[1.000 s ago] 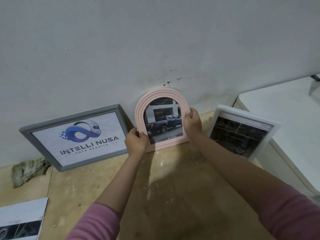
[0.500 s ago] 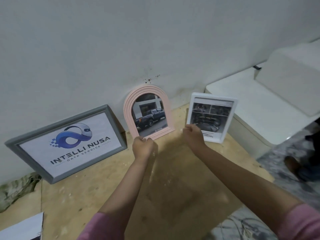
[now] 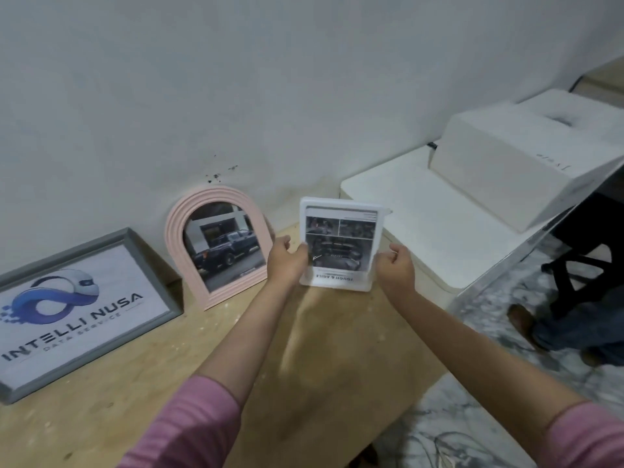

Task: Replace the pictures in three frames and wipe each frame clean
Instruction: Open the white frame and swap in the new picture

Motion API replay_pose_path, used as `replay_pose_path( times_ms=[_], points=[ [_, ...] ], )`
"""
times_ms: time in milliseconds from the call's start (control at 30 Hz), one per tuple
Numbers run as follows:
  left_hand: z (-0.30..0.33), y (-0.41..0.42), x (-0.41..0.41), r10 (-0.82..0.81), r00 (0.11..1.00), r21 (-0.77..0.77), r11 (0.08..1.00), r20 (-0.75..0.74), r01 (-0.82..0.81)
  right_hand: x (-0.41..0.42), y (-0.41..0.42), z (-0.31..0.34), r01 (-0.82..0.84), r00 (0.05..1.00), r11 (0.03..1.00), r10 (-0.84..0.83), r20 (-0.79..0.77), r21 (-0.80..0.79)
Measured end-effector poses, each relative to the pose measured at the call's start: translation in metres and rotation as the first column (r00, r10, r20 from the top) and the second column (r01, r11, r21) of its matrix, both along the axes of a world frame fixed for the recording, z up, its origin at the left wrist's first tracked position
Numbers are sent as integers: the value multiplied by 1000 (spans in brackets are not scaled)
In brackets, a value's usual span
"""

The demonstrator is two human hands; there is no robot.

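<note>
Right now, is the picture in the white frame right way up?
Upside down: the caption in the white frame reads inverted along its lower edge.

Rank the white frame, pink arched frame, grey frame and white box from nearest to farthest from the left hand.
1. White frame, held in the left hand.
2. Pink arched frame, just to its left.
3. Grey frame, far left.
4. White box, far right, up on the white table.

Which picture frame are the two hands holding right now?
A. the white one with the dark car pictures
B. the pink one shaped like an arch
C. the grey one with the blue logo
A. The left hand and the right hand grip the two sides of the white frame, while the pink arched frame and the grey frame lean against the wall untouched.
</note>
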State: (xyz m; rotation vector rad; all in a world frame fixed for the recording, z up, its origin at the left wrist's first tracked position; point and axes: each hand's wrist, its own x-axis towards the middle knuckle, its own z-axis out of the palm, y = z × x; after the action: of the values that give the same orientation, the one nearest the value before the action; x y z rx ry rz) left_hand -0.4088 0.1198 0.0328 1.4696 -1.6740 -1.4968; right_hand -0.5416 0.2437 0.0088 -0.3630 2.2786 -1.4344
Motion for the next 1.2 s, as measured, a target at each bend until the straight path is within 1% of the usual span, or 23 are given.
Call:
replay_pose_path(
  times_ms=[67,133,200,300,400,500,600,667,700,767,833,933,1000,1100,1167,1200],
  points=[
    [2,-1,-18,-5,1000,1,1000,3,5,-18,-3,0,-81,997,997,81,-6,9],
    [3,-2,-32,-13,1000,-13,1000,-7,13,-34,-5,-6,-180,981,983,182,-59,40],
    [1,-3,-45,-10,1000,-35,999,-24,10,-47,-7,-12,-310,942,948,316,-111,74],
    [-2,-5,-52,37,999,-50,998,-20,-38,-60,-5,-30,-423,897,904,428,-114,62],
    [-5,-7,-50,61,998,-51,997,-14,-62,-68,-5,-35,-463,872,880,474,-122,108],
    [-1,-4,-45,63,997,-86,994,-37,-66,-70,-4,-37,-458,867,884,467,-175,88],
    [11,4,-32,99,993,-114,988,-63,-106,-62,4,-30,-445,864,895,428,-264,-5],
    [19,11,-16,114,990,-82,989,-88,-121,-52,11,-23,-464,842,882,408,-352,-87],
    [23,15,-7,124,986,-59,990,-108,-131,-46,15,-17,-505,812,855,422,-403,-121],
    [32,25,18,153,974,12,988,-167,-153,-28,23,-3,-627,717,766,500,-485,-137],
    [41,35,46,184,959,127,979,-216,-160,-6,30,8,-718,595,692,556,-580,-73],
    [41,43,103,251,924,320,935,-287,-155,37,41,14,-777,449,629,600,-663,43],
    [34,49,144,267,920,398,907,-288,-139,66,47,9,-773,334,618,586,-738,141],
    [20,65,200,279,927,466,874,-253,-136,110,55,-5,-759,122,613,467,-876,220],
    [9,78,233,318,919,524,837,-232,-157,142,62,-11,-777,45,582,431,-901,239],
    [2,83,248,336,915,558,814,-222,-163,156,66,-16,-780,21,569,441,-897,262]
  ],
)
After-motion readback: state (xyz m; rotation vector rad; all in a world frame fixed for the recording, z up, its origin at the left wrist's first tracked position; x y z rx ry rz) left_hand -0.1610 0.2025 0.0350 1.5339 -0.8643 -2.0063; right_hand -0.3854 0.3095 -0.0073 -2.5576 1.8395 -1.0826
